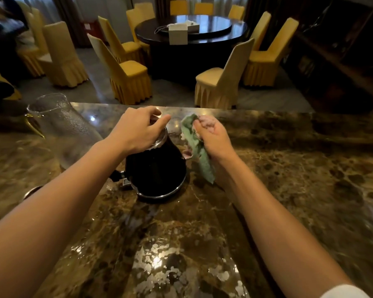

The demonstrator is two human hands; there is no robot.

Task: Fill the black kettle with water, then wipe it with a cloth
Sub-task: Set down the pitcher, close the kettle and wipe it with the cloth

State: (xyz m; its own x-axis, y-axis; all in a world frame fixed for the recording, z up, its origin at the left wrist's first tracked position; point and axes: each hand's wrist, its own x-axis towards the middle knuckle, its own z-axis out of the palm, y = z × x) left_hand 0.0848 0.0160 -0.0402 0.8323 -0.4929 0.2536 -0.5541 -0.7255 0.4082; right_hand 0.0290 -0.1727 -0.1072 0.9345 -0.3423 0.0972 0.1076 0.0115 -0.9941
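Observation:
The black kettle (157, 171) stands upright on the brown marble counter (289, 168), with a chrome ring round its base and its top. My left hand (138, 127) sits on the kettle's top, fingers curled over the lid. My right hand (211, 136) is just right of the kettle and grips a green and pink cloth (200, 153). The cloth hangs down beside the kettle's right side. Whether it touches the kettle is unclear.
A clear glass pitcher (60, 125) with a gold handle stands left of the kettle. A round metal thing (31, 191) peeks out under my left forearm. Beyond the counter's far edge are yellow-covered chairs (127, 76) and a dark round table (192, 31).

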